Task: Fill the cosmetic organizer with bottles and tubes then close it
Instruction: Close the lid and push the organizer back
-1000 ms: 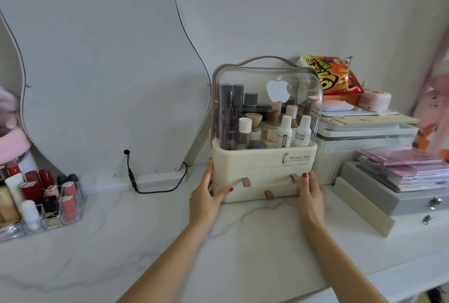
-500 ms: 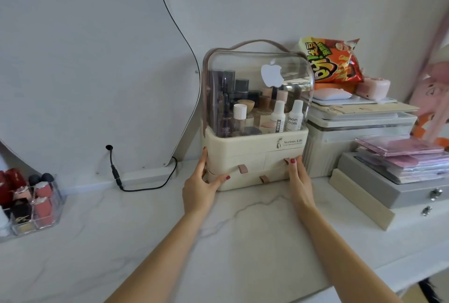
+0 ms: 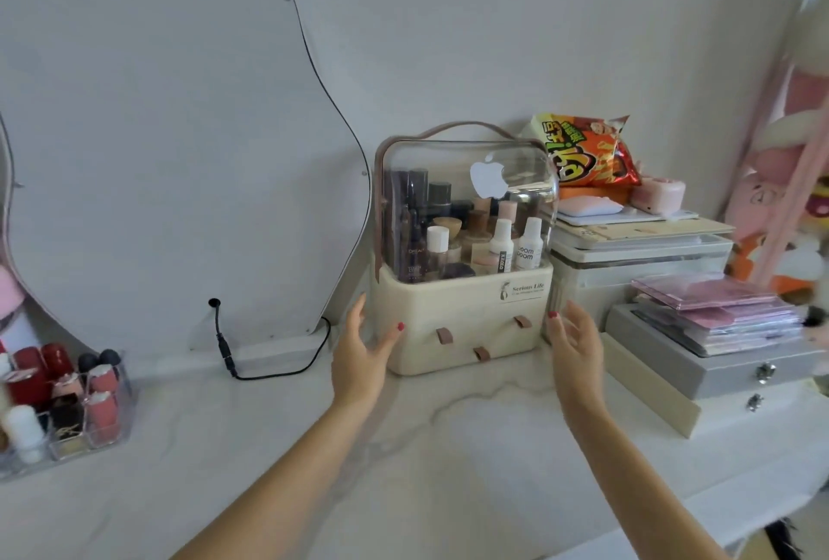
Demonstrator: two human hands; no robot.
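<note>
Left hand: your left hand (image 3: 359, 360) is at the organizer's left front corner, fingers straight and relaxed, gripping nothing. Thumb tip looks just at the cream wall; contact cannot be confirmed.
Right hand: your right hand (image 3: 576, 346) is just beside the right front corner, palm turned inward, fingers spread, nothing held. It appears slightly apart from the wall.
Counter: pale marble-look counter (image 3: 448, 447) carries everything.
Cosmetic organizer: the cosmetic organizer (image 3: 462, 321) stands upright between your hands, near the wall, close beside a white ribbed box (image 3: 628, 272) on its right.
Drawers: three small brown pull tabs (image 3: 445, 336) on the cream base; drawers look flush.
Lid: clear dome lid (image 3: 466, 182) is down over the upper tray, white apple sticker on it.
Contents: bottles and tubes (image 3: 502, 245) stand packed under the dome; tray reads full.
Handle: brown strap handle (image 3: 453, 127) arches over the top.
Progress, judged: filled and closed; task looks essentially finished.
Handling, judged: stiff plastic shell, smooth and likely slippery. Loaded with bottles, so expect real weight, top-heavy. Contents may rattle or tip if tilted.
Hold point, judged: both palms low on the cream base sides for sliding; strap handle for lifting. Avoid pressing the dome.
Far left: clear lipstick rack (image 3: 67, 407).
Behind: curvy mirror (image 3: 157, 133) leaning on the wall, black cable (image 3: 251, 362) at its foot, snack bag (image 3: 583, 151) at rear right.
</note>
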